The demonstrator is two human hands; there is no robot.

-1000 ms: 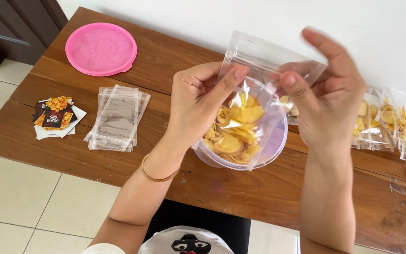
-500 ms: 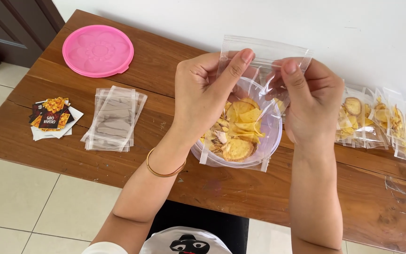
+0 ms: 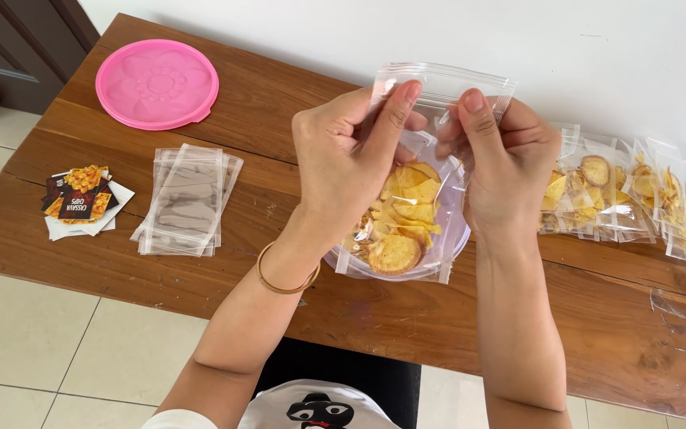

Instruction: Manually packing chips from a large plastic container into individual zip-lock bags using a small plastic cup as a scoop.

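Observation:
My left hand (image 3: 351,155) and my right hand (image 3: 503,159) both grip the top of a clear zip bag (image 3: 426,179) holding yellow chips (image 3: 406,218). The left thumb and forefinger pinch the zip strip on its left, the right fingers pinch it on the right. The bag hangs upright over a clear bowl (image 3: 458,238) on the wooden table (image 3: 279,103); most of the bowl is hidden behind the bag and my hands. A gold bangle sits on my left wrist.
A pink round lid (image 3: 157,84) lies at the table's far left. A stack of empty clear bags (image 3: 186,199) and a pile of printed labels (image 3: 81,199) lie to the left. Several filled chip bags (image 3: 629,195) are lined up at the right.
The bag went from tilted and open to upright. Both hands have come together at its top edge, pinching the zip strip.

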